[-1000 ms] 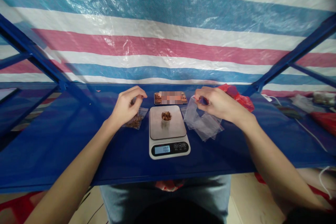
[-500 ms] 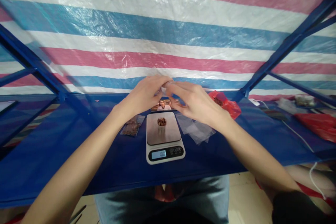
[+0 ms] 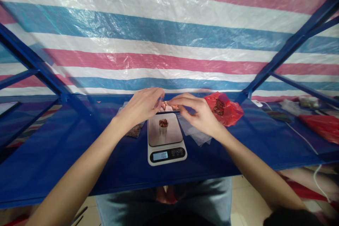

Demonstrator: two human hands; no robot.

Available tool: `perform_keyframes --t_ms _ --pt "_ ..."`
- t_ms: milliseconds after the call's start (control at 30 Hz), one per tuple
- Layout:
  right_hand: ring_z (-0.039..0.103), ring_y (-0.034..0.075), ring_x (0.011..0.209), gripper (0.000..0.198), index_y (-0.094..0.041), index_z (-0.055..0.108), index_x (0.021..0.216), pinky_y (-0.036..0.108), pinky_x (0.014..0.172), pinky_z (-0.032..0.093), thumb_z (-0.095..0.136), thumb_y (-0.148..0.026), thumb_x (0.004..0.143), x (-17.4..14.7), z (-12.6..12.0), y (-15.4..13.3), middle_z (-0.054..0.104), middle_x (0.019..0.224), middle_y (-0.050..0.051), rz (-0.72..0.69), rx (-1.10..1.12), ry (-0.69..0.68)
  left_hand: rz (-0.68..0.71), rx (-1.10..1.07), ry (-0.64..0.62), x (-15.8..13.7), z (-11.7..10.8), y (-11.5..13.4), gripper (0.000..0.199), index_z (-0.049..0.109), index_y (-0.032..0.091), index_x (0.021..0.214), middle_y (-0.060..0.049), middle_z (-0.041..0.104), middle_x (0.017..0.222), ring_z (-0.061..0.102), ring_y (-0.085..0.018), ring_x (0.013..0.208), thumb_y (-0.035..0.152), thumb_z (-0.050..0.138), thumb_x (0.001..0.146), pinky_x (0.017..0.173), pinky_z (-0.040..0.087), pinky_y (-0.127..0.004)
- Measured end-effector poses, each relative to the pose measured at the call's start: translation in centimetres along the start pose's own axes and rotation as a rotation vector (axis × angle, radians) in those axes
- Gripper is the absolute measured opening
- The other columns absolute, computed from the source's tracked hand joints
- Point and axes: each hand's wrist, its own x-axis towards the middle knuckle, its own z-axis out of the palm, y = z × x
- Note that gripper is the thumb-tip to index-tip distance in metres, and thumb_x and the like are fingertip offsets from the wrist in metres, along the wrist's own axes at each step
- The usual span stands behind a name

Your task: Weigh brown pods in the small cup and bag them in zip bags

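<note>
My left hand point(image 3: 143, 104) hovers beyond the scale's left back corner, its fingers closed on a clear plastic bag point(image 3: 160, 101) that shows only in part. To the right, my right hand point(image 3: 197, 111) is held with thumb and fingers apart and nothing seen between them. Below and between the hands, a small clear cup point(image 3: 163, 130) of brown dried pieces point(image 3: 163, 123) stands upright on the plate of the white kitchen scale point(image 3: 167, 160). The scale's display point(image 3: 160, 155) seems to read 10.0. A phone point(image 3: 169, 106) with a lit picture is partly hidden behind the hands.
Flat clear bags point(image 3: 200, 134) lie right of the scale, filled bags point(image 3: 134, 131) left of it. An open red plastic bag point(image 3: 233, 112) holds more brown pieces. A white cable point(image 3: 302, 137) crosses the blue tabletop point(image 3: 116, 169). Blue frame bars point(image 3: 280, 51) and striped sheeting stand behind.
My hands have drawn apart and come down nearer the scale. The clear plastic that was between both hands is now at my left fingertips. The cup and the display look unchanged.
</note>
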Motion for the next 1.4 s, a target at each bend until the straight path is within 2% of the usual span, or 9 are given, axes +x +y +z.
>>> perform_keyframes --t_ms 67,133,233,300,433,633,800,1033,1400 --pt "0.072 0.025 0.118 0.028 -0.024 0.074 0.128 0.043 0.102 0.057 0.065 -0.021 0.102 -1.8 1.4 1.1 0.077 0.126 0.009 0.143 0.059 0.022 -0.027 0.024 0.021 -1.6 1.4 -0.6 0.012 0.061 0.02 0.107 -0.005 0.07 0.098 0.066 -0.024 0.091 0.015 0.053 0.098 0.08 0.046 -0.036" --pt "0.068 0.029 0.126 0.038 -0.023 0.073 0.128 0.047 0.108 0.054 0.082 -0.029 0.092 -3.3 2.9 2.1 0.074 0.133 0.012 0.227 0.047 -0.046 -0.02 0.084 0.022 -2.9 2.6 -1.1 0.012 0.063 0.019 0.105 -0.007 0.07 0.1 0.067 -0.026 0.098 0.015 0.053 0.098 0.084 0.047 -0.038" --pt "0.067 0.033 0.125 0.051 -0.022 0.076 0.122 0.051 0.11 0.052 0.096 -0.036 0.077 -4.3 5.1 2.8 0.074 0.126 0.013 0.268 -0.034 -0.16 -0.035 0.138 0.031 -3.9 3.8 -1.2 0.014 0.065 0.019 0.098 -0.008 0.069 0.096 0.066 -0.027 0.095 0.014 0.053 0.099 0.084 0.047 -0.04" --pt "0.068 0.032 0.116 0.046 -0.022 0.078 0.114 0.05 0.106 0.054 0.097 -0.035 0.074 -4.3 6.2 3.0 0.076 0.117 0.011 0.273 -0.054 -0.169 -0.061 0.125 0.064 -4.0 4.1 -1.0 0.015 0.066 0.019 0.096 -0.007 0.069 0.094 0.065 -0.027 0.093 0.015 0.052 0.1 0.083 0.047 -0.04" --pt "0.071 0.028 0.104 0.027 -0.023 0.08 0.103 0.045 0.098 0.056 0.093 -0.027 0.08 -4.2 7.2 3.1 0.079 0.106 0.007 0.307 0.033 -0.052 -0.111 0.017 0.084 -4.2 5.0 -0.2 0.015 0.068 0.019 0.097 -0.007 0.072 0.098 0.065 -0.026 0.096 0.016 0.053 0.101 0.087 0.049 -0.04" --pt "0.074 0.021 0.087 0.029 -0.021 0.081 0.108 0.033 0.076 0.057 0.087 -0.032 0.082 -4.2 7.1 3.0 0.083 0.106 0.006 0.489 0.273 0.116 -0.142 -0.046 0.043 -4.3 6.5 0.8 0.009 0.07 0.02 0.099 -0.008 0.075 0.1 0.065 -0.028 0.104 0.017 0.064 0.094 0.089 0.051 -0.042" --pt "0.076 0.024 0.096 0.027 -0.021 0.081 0.109 0.036 0.085 0.058 0.085 -0.027 0.083 -3.5 6.9 2.7 0.083 0.108 0.006 0.417 0.191 0.102 -0.181 -0.073 0.022 -4.2 6.3 1.0 0.013 0.069 0.02 0.1 -0.01 0.076 0.101 0.065 -0.032 0.105 0.017 0.07 0.086 0.087 0.051 -0.045" --pt "0.07 0.03 0.117 0.033 -0.024 0.077 0.124 0.048 0.104 0.056 0.08 -0.025 0.091 -2.1 6.4 2.0 0.076 0.12 0.01 0.188 -0.054 0.059 -0.243 -0.137 0.039 -4.2 6.2 1.1 0.011 0.068 0.021 0.097 -0.009 0.075 0.095 0.065 -0.031 0.1 0.018 0.067 0.087 0.084 0.052 -0.045" --pt "0.056 0.028 0.114 0.037 -0.023 0.067 0.138 0.046 0.1 0.055 0.055 -0.012 0.104 1.0 5.2 -0.7 0.06 0.121 0.013 0.031 -0.304 -0.191 -0.43 -0.444 0.146 -3.9 5.5 1.3 0.021 0.072 0.019 0.096 -0.004 0.074 0.093 0.067 -0.024 0.089 0.012 0.067 0.077 0.079 0.054 -0.037"
